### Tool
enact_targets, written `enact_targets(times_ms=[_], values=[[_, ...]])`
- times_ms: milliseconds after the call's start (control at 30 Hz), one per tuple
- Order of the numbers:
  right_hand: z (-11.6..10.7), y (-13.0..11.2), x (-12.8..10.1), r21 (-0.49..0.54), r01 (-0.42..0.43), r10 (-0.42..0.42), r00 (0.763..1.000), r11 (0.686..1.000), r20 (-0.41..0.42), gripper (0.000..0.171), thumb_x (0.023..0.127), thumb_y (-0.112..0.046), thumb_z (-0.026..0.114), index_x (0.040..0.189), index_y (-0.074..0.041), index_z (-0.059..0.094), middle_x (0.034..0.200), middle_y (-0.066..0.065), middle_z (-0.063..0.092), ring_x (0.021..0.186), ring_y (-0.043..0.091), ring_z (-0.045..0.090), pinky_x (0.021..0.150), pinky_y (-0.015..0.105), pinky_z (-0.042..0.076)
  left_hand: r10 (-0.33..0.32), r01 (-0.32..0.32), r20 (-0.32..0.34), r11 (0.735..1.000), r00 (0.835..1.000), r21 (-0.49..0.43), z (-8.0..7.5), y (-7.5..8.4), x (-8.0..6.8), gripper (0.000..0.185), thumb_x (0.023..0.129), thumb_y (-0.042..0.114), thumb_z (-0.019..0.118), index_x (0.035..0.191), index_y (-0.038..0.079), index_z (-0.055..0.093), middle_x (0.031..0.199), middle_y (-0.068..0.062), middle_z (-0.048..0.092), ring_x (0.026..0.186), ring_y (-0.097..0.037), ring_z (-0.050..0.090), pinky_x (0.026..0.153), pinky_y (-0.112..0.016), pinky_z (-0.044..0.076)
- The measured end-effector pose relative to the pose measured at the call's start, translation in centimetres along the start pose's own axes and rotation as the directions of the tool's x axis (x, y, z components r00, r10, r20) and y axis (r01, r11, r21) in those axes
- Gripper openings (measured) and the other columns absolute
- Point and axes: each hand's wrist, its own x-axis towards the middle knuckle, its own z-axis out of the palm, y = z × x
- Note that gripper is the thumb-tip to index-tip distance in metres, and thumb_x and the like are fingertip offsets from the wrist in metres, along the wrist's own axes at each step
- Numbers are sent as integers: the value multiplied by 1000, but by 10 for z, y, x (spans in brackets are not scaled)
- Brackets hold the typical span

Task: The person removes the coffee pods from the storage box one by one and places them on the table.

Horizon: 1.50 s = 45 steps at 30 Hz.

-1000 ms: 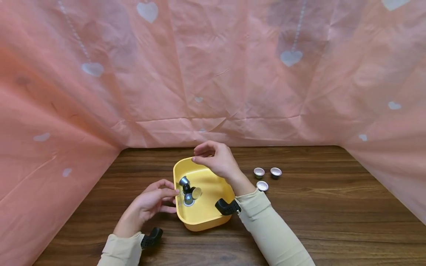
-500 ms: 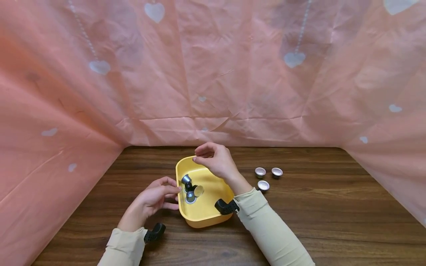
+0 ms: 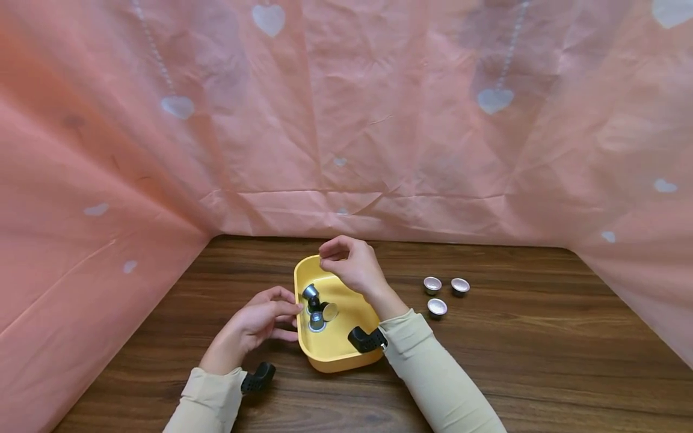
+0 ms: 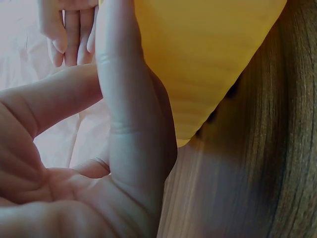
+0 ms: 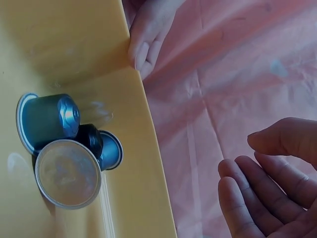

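Since the earlier frame, my view has swung slightly left. The relaxed left hand [image 3: 256,323] touches the yellow tray [image 3: 349,300], perhaps steadying it around the capsules [image 3: 316,321] inside; the right hand [image 3: 354,264], loosely curved, hovers empty.

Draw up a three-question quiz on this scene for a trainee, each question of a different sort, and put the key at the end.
1. Count: In the head view, how many capsules are on the bare wooden table, to the right of the yellow bin?
2. True or false: Every capsule in view is outside the bin.
3. Multiple choice: Which grip touches the bin? A) the right only; B) the left only; C) both; D) neither.

Key:
1. Three.
2. False; a gold-lidded capsule, for one, lies inside it.
3. B; the left grip touches its side, while the right grip is apart from it.
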Motion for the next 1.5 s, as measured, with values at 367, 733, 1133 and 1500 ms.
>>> enact_targets(times_ms=[367, 733, 1133, 1500], values=[[-1, 7, 1, -64, -10, 8, 999, 998, -35, 19, 90, -12, 84, 108, -8, 79, 103, 6, 82, 97, 22, 78, 80, 26, 61, 2, -2, 13, 1000, 1000, -5, 9, -2, 5, 23, 101, 7, 66, 116, 3, 49, 98, -8, 67, 84, -18, 68, 71, -36, 69], [6, 11, 8, -190, -19, 19, 1000, 982, -1, 29, 89, -21, 87, 112, -5, 78, 104, 6, 82, 94, 19, 78, 81, 28, 63, 6, -6, 13, 1000, 1000, -4, 11, -3, 8, 19, 101, 8, 65, 114, 4, 51, 97, -6, 68, 84, -16, 68, 71, -36, 69], [31, 17, 19, -285, -96, 107, 994, 954, 22, 25, 88, -25, 89, 105, -10, 79, 96, 1, 80, 89, 14, 71, 75, 26, 57, -1, 1, 7, 1000, 1000, -4, 11, -6, 9, 20, 102, 9, 65, 116, 3, 52, 97, -6, 68, 84, -17, 67, 71, -36, 69], [38, 35, 17, -311, -140, 154, 988, 940, 21, 28, 81, -27, 93, 99, -9, 79, 90, 1, 77, 83, 12, 65, 74, 25, 56, 17, -17, 31, 1000, 999, -6, 10, -7, 8, 17, 102, 9, 66, 112, 7, 52, 94, -3, 67, 82, -14, 66, 70, -34, 68]])
